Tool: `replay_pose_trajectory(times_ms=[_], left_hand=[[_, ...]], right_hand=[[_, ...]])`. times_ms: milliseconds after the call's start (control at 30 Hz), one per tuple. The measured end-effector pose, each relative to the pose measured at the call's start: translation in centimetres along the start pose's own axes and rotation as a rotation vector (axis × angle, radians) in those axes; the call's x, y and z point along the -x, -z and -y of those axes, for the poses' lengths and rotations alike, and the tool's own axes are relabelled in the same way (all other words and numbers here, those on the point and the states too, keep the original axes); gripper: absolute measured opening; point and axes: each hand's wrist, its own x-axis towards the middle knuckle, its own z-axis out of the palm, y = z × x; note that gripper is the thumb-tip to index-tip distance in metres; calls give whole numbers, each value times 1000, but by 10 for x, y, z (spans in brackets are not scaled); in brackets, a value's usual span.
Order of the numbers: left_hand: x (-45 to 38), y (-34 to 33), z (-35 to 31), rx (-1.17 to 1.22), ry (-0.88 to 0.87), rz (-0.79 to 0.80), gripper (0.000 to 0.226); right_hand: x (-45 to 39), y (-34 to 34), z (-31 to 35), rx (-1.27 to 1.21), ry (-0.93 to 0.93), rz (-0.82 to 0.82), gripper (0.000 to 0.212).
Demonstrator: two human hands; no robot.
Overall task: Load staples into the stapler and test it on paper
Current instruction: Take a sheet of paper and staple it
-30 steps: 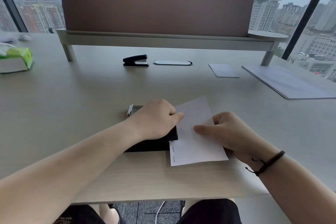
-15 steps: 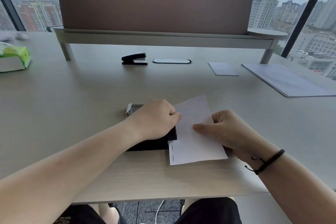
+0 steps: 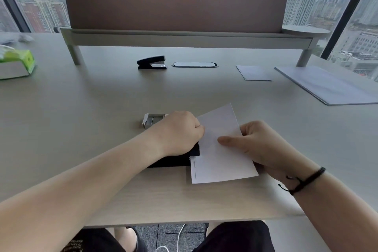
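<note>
Black stapler (image 3: 173,160), white paper (image 3: 221,153), green tissue box (image 3: 24,61)

Pale wood desk (image 3: 81,108) w/ brown divider screen (image 3: 173,0) along far edge; big windows (image 3: 306,6) behind, grey daylight, city bldgs.

The left hand (image 3: 180,132) presses down on a black stapler (image 3: 173,160) on the tabletop (image 3: 81,112). The right hand (image 3: 259,145) pinches a paper sheet (image 3: 218,159) whose left edge sits in the stapler.
</note>
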Motion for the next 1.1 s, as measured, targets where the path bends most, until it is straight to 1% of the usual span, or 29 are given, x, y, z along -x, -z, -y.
replay_pose_trajectory(times_ms=[133,233,333,500,600,633,733,833,967,1100], left_hand=[[1,0,-2,-16,-16,13,43],[-2,-3,-1,-42,5,9,43],[-4,-6,1,-58,28,-24,40],[-10,-12,4,-132,74,-61,43],[-8,-12,5,-117,-19,-50,41],[-6,-11,5,-103,-26,-51,42],[-5,-12,5,-84,-1,-66,39],[-5,-15,5,-68,35,-82,41],[-8,-17,6,-61,28,-54,38],[-8,-18,11,-27,22,-67,41]], right_hand=[[-1,0,0,-3,11,7,15],[-3,1,0,-2,14,19,18],[-6,4,-4,20,21,25,22],[-10,8,-7,16,11,55,23],[-12,9,-9,20,12,58,23],[-12,9,-9,21,11,61,23],[-14,10,-8,37,10,68,24],[-15,9,-6,36,0,72,24],[-13,4,-8,45,2,48,22],[-14,0,-7,53,-10,22,22]])
